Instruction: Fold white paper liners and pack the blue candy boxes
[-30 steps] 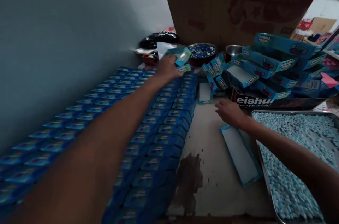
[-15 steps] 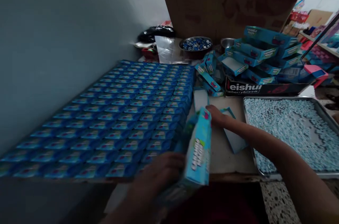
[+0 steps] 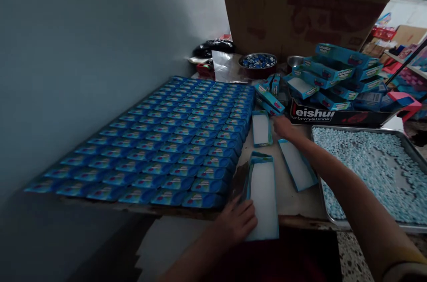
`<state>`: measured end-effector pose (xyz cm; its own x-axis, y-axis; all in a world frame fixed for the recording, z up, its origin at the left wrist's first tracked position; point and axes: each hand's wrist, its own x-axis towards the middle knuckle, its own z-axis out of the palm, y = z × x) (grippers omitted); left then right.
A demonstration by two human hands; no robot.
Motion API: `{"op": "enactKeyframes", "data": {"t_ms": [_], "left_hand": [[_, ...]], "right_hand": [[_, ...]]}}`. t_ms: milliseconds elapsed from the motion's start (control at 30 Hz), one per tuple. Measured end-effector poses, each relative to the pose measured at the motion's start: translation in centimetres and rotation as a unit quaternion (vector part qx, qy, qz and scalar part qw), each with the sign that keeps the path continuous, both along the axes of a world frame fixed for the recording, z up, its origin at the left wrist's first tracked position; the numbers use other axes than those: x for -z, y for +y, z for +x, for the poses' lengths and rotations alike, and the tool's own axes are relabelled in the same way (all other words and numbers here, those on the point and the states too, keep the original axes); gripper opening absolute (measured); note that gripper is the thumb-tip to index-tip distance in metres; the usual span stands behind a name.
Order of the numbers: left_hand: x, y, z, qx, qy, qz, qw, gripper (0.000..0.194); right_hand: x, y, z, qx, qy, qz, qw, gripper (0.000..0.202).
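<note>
My left hand (image 3: 238, 222) is closed on the near left side of an open blue tray box (image 3: 265, 197) with a white inside, at the table's front edge. My right hand (image 3: 283, 126) reaches to the table beside the folded blue boxes (image 3: 271, 98); its fingertips are blurred, and whether they grip anything is unclear. Two more open boxes lie close by: a short one (image 3: 261, 130) left of my right hand and a slanted one (image 3: 296, 165) under my right forearm. Rows of small blue packs (image 3: 173, 139) fill the table's left side.
A metal tray (image 3: 325, 211) of pale blue pieces stands at the right. Behind it, a black carton (image 3: 347, 116) holds stacked blue boxes (image 3: 333, 68). A bowl of blue and white pieces (image 3: 258, 62) and a large cardboard box (image 3: 260, 6) are at the back.
The box between my hands has gone from tilted to lying with its white inside upward. My right hand has let go of it and moved away toward the folded boxes. The view has shifted slightly.
</note>
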<state>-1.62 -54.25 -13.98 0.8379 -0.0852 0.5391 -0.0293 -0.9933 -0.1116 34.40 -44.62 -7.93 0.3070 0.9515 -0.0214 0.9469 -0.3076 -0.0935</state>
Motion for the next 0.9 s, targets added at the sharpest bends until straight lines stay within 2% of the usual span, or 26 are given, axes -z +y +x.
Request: {"op": "enactKeyframes", "data": {"t_ms": [100, 200, 267, 333, 433, 533, 600, 667, 733, 767, 833, 900], "left_hand": [[0.6, 1.0, -0.3, -0.005, 0.002, -0.015, 1.000, 0.012], [1.1, 0.9, -0.5, 0.002, 0.003, -0.036, 0.999, 0.008], [1.2, 0.8, -0.4, 0.012, 0.008, -0.055, 0.998, 0.009], [0.9, 0.8, -0.2, 0.018, 0.022, -0.083, 0.996, 0.011], [0.0, 1.1, 0.1, 0.022, 0.043, -0.124, 0.991, 0.013], [-0.2, 0.9, -0.3, 0.003, 0.034, -0.174, 0.984, 0.036], [0.7, 0.4, -0.6, -0.062, -0.002, -0.240, 0.969, 0.050], [2.2, -0.2, -0.6, -0.146, -0.058, -0.309, 0.938, 0.051], [3.3, -0.7, -0.6, -0.196, -0.084, -0.348, 0.913, 0.055], [3.3, -0.8, -0.5, -0.202, -0.073, -0.350, 0.912, 0.056], [2.1, -1.1, -0.5, -0.182, -0.010, -0.333, 0.925, 0.057], [-0.6, -1.1, 0.1, -0.137, 0.056, -0.317, 0.937, 0.064]], "right_hand": [[-0.3, 3.6, 1.7, 0.036, 0.005, -0.012, 0.999, 0.046], [-0.3, 6.2, 2.9, 0.054, 0.024, -0.042, 0.997, 0.052], [-0.2, 6.6, 3.0, 0.074, 0.030, -0.058, 0.995, 0.051], [-0.2, 5.7, 2.6, 0.074, 0.030, -0.045, 0.996, 0.048], [-1.2, 1.6, 0.6, 0.019, 0.045, -0.018, 0.999, 0.041], [-2.7, -4.9, -3.0, 0.007, 0.047, -0.032, 0.998, 0.050], [-2.9, -9.5, -6.2, 0.029, 0.035, -0.062, 0.997, 0.062], [-2.3, -13.3, -9.4, 0.024, 0.051, -0.111, 0.992, 0.078], [-1.3, -15.7, -11.8, 0.000, 0.099, -0.138, 0.985, 0.086], [-1.0, -16.5, -12.4, -0.007, 0.123, -0.136, 0.983, 0.088], [-1.0, -17.4, -12.1, 0.000, 0.142, -0.110, 0.984, 0.088], [-2.3, -18.1, -10.0, 0.046, 0.114, -0.069, 0.990, 0.085]]}}
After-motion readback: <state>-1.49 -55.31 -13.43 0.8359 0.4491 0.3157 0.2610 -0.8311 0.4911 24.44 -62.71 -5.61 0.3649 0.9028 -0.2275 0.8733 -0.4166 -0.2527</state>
